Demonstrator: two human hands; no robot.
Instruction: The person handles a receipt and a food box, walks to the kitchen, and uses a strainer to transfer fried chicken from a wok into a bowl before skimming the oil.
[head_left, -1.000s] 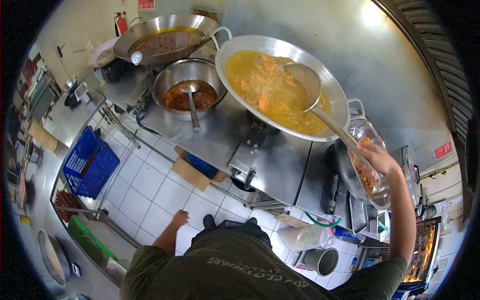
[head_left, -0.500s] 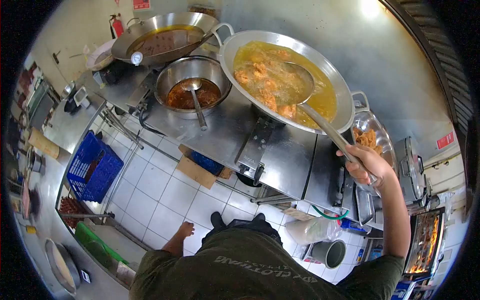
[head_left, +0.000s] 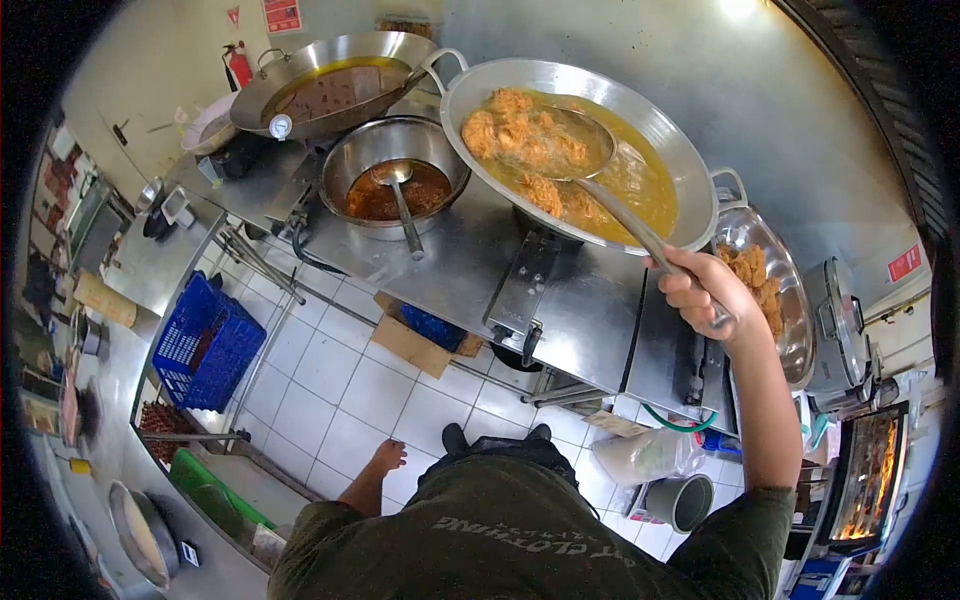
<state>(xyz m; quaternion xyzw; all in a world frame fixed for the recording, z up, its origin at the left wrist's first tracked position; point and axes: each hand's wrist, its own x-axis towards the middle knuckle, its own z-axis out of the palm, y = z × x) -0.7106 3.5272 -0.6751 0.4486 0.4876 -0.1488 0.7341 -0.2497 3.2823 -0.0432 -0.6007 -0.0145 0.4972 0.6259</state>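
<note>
My right hand (head_left: 708, 292) is closed around the long metal handle of a round skimmer (head_left: 632, 218). The skimmer's head is in a large two-handled wok (head_left: 690, 180) of bubbling yellow oil, among golden-brown pieces of battered fried food (head_left: 512, 128), probably chicken. Down at my side hangs my left hand (head_left: 388, 457), empty, its fingers loosely apart over the tiled floor. Right of the wok, more fried pieces (head_left: 752, 270) lie in a shiny metal bowl (head_left: 795, 330), partly behind my right hand and forearm.
A second wok (head_left: 385, 42) of darker oil carries a dial thermometer (head_left: 280, 126). Below it, a steel bowl (head_left: 345, 160) holds reddish-brown sauce and a ladle (head_left: 406, 215). A blue crate (head_left: 205, 345) stands at left, a cardboard box (head_left: 410, 345) under the counter, a glowing heated cabinet (head_left: 868, 480) at right.
My right hand has moved left and up with the skimmer. Its head has shifted left in the oil, and the fried pieces are gathered on and around it. My left hand still hangs low.
</note>
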